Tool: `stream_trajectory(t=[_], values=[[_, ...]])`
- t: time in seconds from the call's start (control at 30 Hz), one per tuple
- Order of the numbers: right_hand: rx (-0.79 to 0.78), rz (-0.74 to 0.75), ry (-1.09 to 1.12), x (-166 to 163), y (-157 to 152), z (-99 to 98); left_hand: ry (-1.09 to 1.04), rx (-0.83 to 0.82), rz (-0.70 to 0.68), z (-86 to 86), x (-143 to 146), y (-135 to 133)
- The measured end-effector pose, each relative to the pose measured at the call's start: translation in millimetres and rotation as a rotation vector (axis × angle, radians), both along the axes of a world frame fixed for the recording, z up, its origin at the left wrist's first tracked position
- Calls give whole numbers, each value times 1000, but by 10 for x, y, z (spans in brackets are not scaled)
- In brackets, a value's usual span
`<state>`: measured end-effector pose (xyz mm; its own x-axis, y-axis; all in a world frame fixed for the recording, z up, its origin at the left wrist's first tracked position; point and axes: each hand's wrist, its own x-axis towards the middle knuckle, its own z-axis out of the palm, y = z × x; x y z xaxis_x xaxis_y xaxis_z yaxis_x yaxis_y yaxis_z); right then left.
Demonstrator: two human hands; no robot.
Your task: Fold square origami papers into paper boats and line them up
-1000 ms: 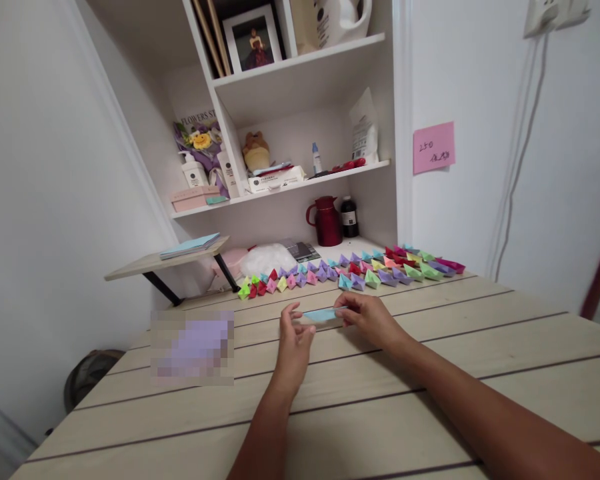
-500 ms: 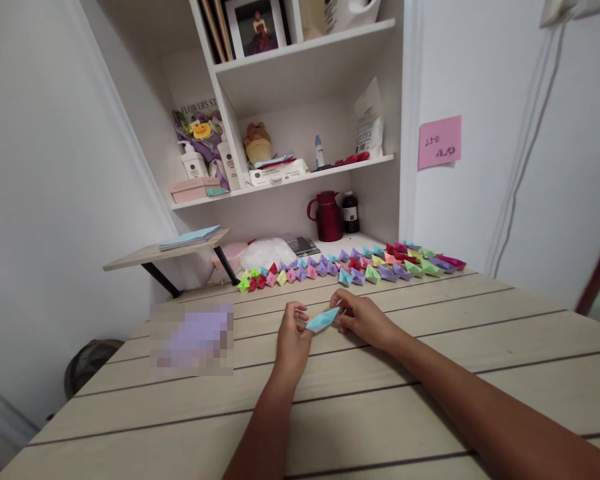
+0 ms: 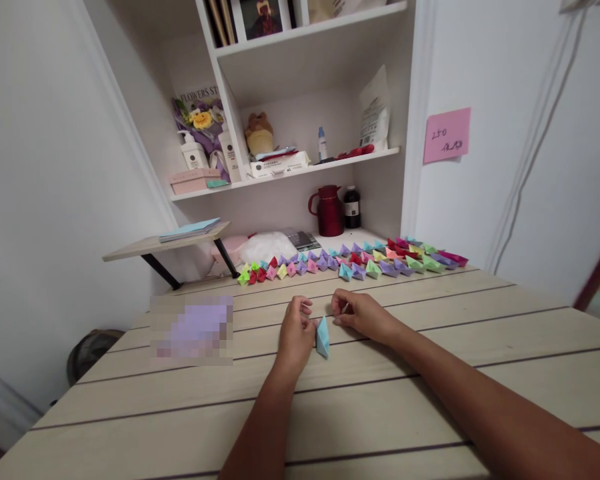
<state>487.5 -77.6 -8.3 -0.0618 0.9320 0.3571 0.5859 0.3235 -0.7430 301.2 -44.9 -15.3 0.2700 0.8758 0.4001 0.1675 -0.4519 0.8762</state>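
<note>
A light-blue folded paper boat (image 3: 323, 339) stands nearly on end, its long side pointing toward me, above the middle of the table (image 3: 380, 407). My left hand (image 3: 297, 333) pinches it at its left side between thumb and fingers. To the right of the boat, and apart from it, is my right hand (image 3: 363, 315). Its fingers are loosely curled, with a gap to the thumb and nothing seen between them. Beyond both hands, rows of small coloured paper boats (image 3: 373, 269) line the back of the table.
At the left is a small raised stand (image 3: 130, 252) bearing blue paper sheets (image 3: 190, 230). A blurred purple patch (image 3: 200, 327) lies before it. Behind the boats are a white plastic bag (image 3: 269, 247), a red jug (image 3: 329, 212) and a dark bottle (image 3: 351, 208) under shelves (image 3: 285, 172).
The blue boat has turned from lying crosswise between both hands to pointing toward me. My right hand has let go of its tip; my left still holds it.
</note>
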Motion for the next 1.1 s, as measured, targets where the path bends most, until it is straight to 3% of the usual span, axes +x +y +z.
stream_trajectory(t=[0.23, 0.47, 0.63, 0.8, 1.1], values=[[62, -1, -17, 13, 43, -42, 29, -7, -14, -32, -6, 23], [128, 131, -111, -231, 46, -7, 55, 10, 8, -54, -10, 45], [108, 89, -174, -296, 90, -23, 75, 24, 33, -77, -17, 67], [58, 22, -183, -134, 78, 25, 87, 51, 17, -39, -52, 56], [-29, -107, -159, 259, 19, 113, 147, 114, -148, 13, -29, 7]])
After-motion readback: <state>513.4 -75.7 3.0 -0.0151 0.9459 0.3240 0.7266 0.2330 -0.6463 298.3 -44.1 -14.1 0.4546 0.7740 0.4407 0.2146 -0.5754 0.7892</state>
